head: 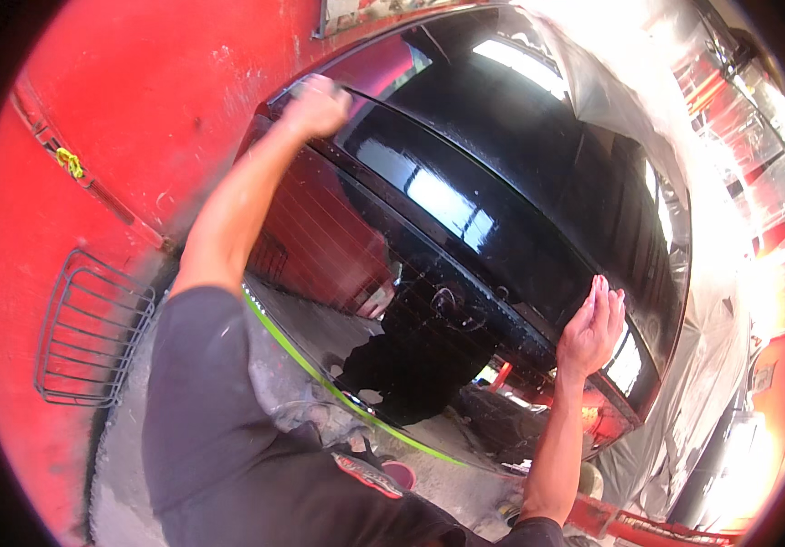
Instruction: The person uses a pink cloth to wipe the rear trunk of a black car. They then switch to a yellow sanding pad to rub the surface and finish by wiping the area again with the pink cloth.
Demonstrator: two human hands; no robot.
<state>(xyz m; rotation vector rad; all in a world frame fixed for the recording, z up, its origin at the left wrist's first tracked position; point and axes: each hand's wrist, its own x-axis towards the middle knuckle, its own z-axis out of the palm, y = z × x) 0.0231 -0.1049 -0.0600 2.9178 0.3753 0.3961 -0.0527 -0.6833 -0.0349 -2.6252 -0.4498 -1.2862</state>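
Note:
A glossy black car's rear end, with roof (pixel 502 171) and rear window (pixel 338 239), lies before me. My left hand (pixel 321 106) is at the far left end of the car's rear top panel, its fingers curled and blurred; whether something is in it cannot be told. Near the right end of the same black panel (pixel 461 205) is my right hand (pixel 591 331), flat with fingers extended and close together, nothing seen in it. Window reflections shine on the panel. A lime-green strip (pixel 297 359) runs along the lower edge of the rear glass.
Translucent plastic sheeting (pixel 700 342) hangs along the car's right side. At left stand a red wall (pixel 139 102) and a dark wire rack (pixel 95 335). A yellow cloth-like item (pixel 69 163) sits on the wall's ledge. A pink-red container (pixel 399 473) is on the floor below.

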